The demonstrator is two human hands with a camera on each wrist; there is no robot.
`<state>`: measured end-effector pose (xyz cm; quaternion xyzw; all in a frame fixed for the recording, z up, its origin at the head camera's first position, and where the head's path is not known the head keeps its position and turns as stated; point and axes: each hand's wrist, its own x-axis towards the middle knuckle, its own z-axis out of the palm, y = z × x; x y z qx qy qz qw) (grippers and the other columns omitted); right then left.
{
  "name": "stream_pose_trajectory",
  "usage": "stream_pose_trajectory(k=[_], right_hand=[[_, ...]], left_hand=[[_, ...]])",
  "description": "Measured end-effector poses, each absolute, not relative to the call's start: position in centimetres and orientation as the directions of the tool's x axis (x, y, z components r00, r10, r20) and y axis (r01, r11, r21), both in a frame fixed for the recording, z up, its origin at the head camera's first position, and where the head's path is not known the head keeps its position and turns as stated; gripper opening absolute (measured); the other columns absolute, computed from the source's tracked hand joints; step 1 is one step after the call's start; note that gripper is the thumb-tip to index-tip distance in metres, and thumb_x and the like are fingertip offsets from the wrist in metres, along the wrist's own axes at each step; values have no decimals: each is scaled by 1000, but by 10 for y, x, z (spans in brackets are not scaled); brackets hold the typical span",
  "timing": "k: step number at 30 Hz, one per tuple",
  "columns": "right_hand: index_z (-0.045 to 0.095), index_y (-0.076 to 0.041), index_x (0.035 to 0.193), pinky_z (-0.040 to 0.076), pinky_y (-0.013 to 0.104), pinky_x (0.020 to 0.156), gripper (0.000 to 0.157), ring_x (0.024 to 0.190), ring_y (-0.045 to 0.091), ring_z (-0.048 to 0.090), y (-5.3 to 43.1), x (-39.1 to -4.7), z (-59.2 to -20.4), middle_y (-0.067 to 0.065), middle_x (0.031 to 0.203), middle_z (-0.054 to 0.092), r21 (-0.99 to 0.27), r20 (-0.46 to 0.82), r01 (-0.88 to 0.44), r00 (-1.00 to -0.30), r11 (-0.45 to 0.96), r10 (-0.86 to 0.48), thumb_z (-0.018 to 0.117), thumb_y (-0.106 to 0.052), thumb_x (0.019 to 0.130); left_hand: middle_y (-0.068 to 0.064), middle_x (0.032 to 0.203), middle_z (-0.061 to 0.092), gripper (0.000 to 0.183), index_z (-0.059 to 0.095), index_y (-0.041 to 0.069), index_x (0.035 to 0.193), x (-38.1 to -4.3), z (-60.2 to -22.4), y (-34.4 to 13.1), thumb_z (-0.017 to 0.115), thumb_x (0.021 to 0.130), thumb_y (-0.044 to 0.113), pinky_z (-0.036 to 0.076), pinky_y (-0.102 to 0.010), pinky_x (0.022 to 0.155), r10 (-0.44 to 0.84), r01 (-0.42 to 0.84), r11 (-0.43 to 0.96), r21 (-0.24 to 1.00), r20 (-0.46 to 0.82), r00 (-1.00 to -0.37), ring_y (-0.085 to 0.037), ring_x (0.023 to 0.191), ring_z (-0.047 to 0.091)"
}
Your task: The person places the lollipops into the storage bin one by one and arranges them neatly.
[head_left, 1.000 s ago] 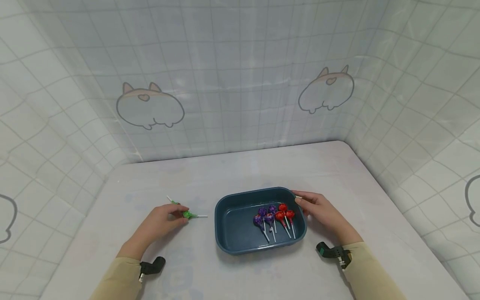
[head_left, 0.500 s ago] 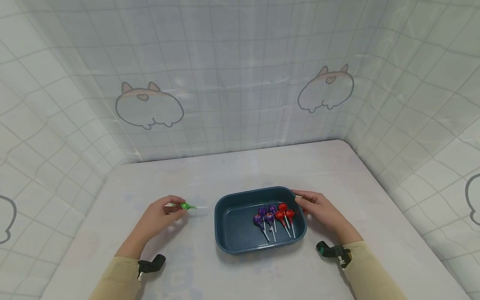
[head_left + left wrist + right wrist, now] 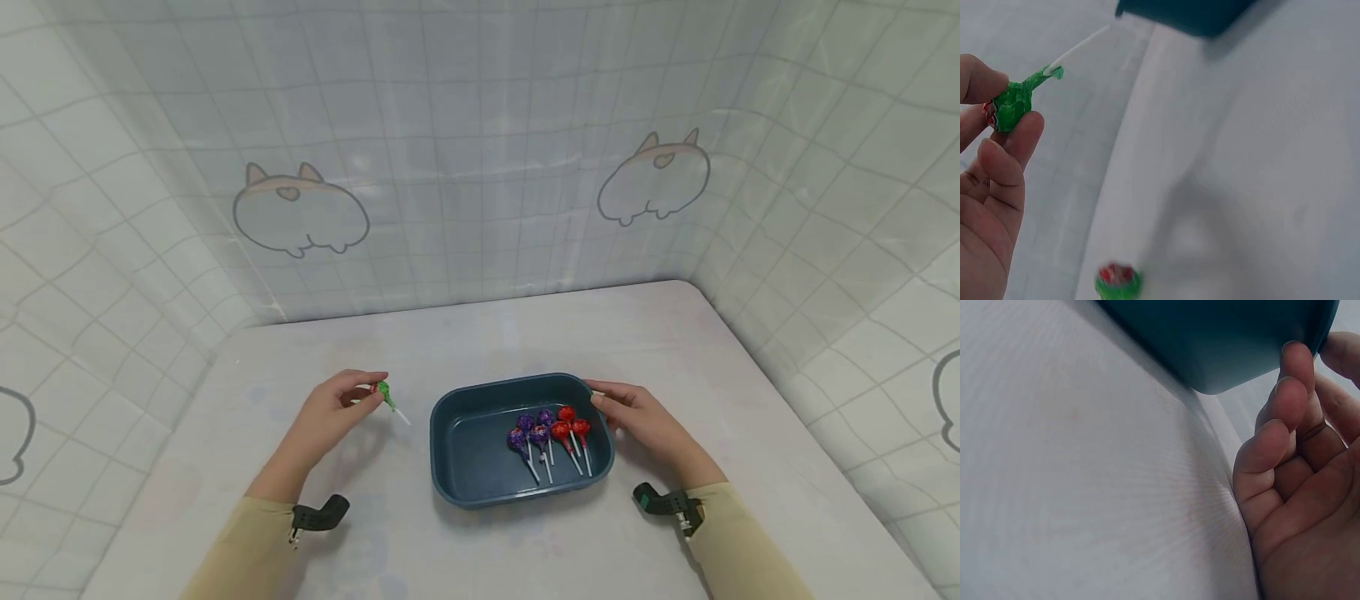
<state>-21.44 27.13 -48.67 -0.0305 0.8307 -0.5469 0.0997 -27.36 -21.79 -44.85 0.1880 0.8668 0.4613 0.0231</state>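
My left hand (image 3: 330,415) pinches a green-wrapped lollipop (image 3: 384,392) by its head, above the table to the left of the dark blue tray (image 3: 472,500). Its white stick points down toward the tray. In the left wrist view, thumb and fingers press on the green wrapper (image 3: 1013,106). A second green lollipop (image 3: 1117,284) lies on the table there; the head view does not show it. My right hand (image 3: 645,425) grips the tray's right end, thumb at the rim and fingers along the outer wall. Purple lollipops (image 3: 517,440) and red lollipops (image 3: 560,431) lie in the tray's right half.
The pale table (image 3: 570,550) runs back to a grid-patterned curtain (image 3: 480,208), which also stands along both sides. Each wrist wears a black camera mount, the left one (image 3: 321,513) and the right one (image 3: 663,500).
My left hand has lifted the green lollipop from the table and moved it away from me and slightly right. Its stick has swung downward. The right hand and tray have stayed put.
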Motion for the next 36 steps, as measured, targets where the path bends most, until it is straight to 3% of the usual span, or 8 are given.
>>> stream_pose_trajectory(k=[12,17,25,31,36], right_hand=[[59,-16,139,46,38,71,48,81,29,58,272,-216,-489,8,91,65,-910,-113,33,-979,412,-171,58,-44,99],[60,-18,138,46,39,71,47,81,30,59,272,-216,-490,8,92,66,-913,-105,26,-979,407,-172,58,-44,99],[59,-18,139,46,39,71,48,81,30,58,272,-215,-488,8,92,65,-909,-117,37,-979,416,-169,58,-45,99],[59,-18,138,46,39,70,47,81,31,58,273,-215,-487,9,92,65,-916,-113,33,-977,400,-179,58,-44,99],[59,-17,139,47,37,69,47,81,31,58,273,-216,-489,8,94,66,-922,-100,17,-976,388,-194,58,-43,99]], left_hand=[[6,115,66,43,69,26,123,-276,-430,-173,72,87,50,55,-40,71,380,263,483,836,70,-922,-16,92,67],[8,112,68,42,70,23,122,-277,-428,-156,74,87,47,56,-38,69,436,288,486,825,57,-898,-14,92,67],[8,117,66,37,71,22,122,-276,-421,-126,73,90,40,56,-30,67,571,385,503,774,36,-820,-10,97,66],[10,101,70,37,69,12,125,-273,-418,-100,71,93,32,56,-30,66,664,423,506,752,-27,-747,-17,80,69],[12,99,70,33,70,11,123,-273,-420,-86,69,95,28,55,-28,71,718,484,524,701,-58,-693,-6,80,68]])
